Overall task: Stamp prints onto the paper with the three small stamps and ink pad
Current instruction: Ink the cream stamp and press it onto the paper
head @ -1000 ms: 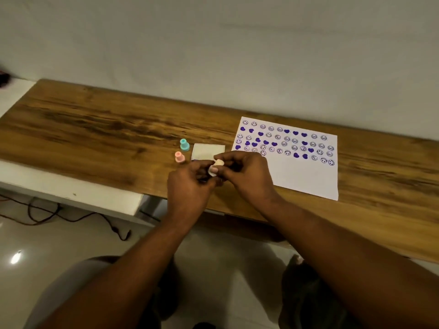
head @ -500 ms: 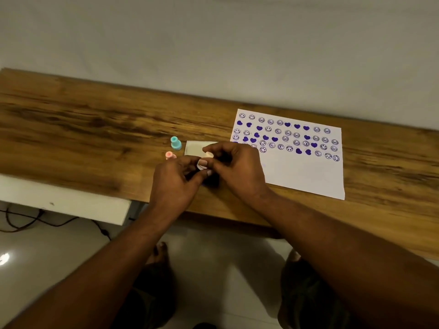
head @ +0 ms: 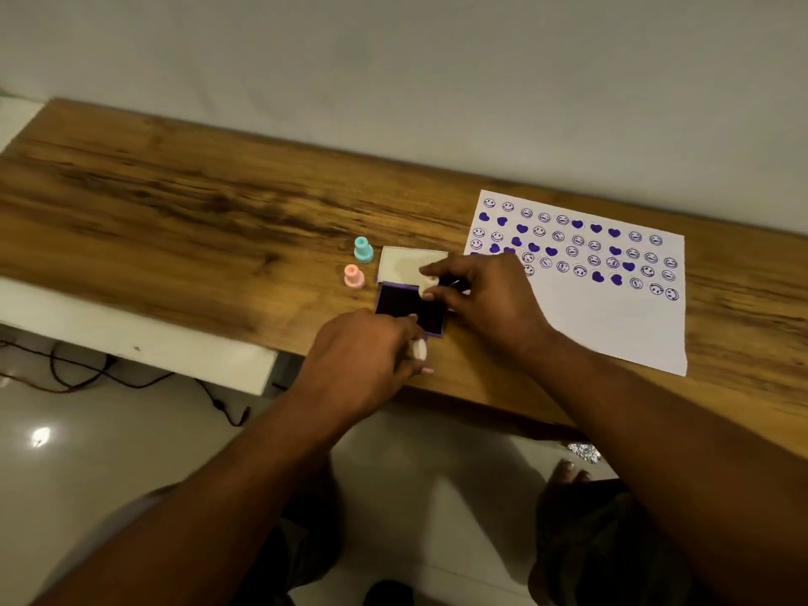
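Note:
The ink pad (head: 406,310) lies open on the wooden table (head: 175,212), its dark purple surface showing and its pale lid (head: 404,262) folded back behind it. My right hand (head: 489,299) pinches a small cream stamp (head: 430,284) over the pad's far right corner. My left hand (head: 363,356) sits at the pad's near edge and holds a small white round cap (head: 419,348). A teal stamp (head: 363,249) and a pink stamp (head: 354,276) stand upright left of the lid. The white paper (head: 612,325) to the right carries rows of purple smileys and hearts on its upper half.
The table's near edge runs just below my left hand. A white wall rises behind the table. A white ledge (head: 131,338) and dark cables (head: 87,378) on the floor lie lower left. My knees and a foot show under the table.
My hands were together on the cream stamp; they have come apart. The left hand has drawn toward the table edge with the white cap, uncovering the ink pad, and the right holds the stamp over it.

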`<state>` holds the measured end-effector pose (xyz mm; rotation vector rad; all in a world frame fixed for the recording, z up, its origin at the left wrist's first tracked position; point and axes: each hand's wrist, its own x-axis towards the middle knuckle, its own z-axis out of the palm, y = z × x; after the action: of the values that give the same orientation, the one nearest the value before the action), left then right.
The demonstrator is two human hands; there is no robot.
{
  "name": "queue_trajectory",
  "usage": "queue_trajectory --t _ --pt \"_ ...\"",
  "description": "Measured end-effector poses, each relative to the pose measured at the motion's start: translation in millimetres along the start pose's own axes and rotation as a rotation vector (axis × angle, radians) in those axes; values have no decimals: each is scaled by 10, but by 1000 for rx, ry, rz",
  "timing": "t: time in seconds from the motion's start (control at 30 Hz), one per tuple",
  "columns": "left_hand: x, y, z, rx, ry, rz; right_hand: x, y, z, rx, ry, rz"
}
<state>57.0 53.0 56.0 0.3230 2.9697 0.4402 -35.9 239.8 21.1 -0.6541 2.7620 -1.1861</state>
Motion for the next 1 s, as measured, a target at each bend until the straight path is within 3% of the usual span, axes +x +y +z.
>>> queue_trajectory --t 0.3,1.0 --pt "-33 30 58 111 -52 26 -60 -59 143 -158 12 -133" --pt "-2 142 45 190 -124 -28 -117 32 165 -195 16 -126"
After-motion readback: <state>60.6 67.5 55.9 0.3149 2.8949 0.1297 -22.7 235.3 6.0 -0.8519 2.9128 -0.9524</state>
